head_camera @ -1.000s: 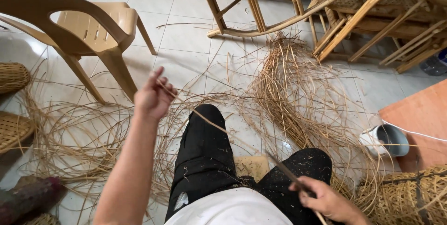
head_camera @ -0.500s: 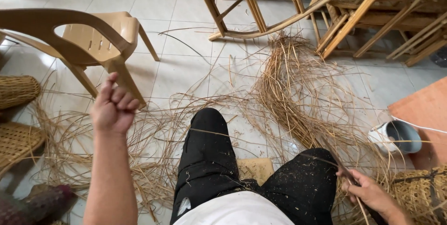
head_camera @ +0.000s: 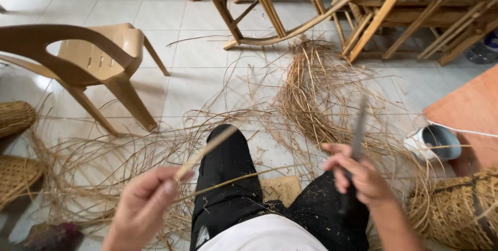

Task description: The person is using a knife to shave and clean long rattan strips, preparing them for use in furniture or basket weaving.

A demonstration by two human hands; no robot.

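Strips (head_camera: 207, 150) pinched in my left hand (head_camera: 142, 201); right hand (head_camera: 360, 175) fisted round knife (head_camera: 357, 137); I judge most of the heap (head_camera: 316, 95) untrimmed.

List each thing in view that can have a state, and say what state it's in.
Left hand: closed on a rattan strip.
Right hand: gripping a knife, blade up.
Plastic chair: upright, unoccupied.
Rattan pile: loose, tangled on the floor.

Knife (head_camera: 357, 131) in right hand (head_camera: 358, 175) motion-blurred, blade edge unreadable. Strip (head_camera: 207, 150) in left hand (head_camera: 142, 204) blurred too. Baskets (head_camera: 15, 118) cut by left edge; woven basket (head_camera: 456, 212) cut bottom right. Rattan chairs (head_camera: 394, 2) cropped at top.
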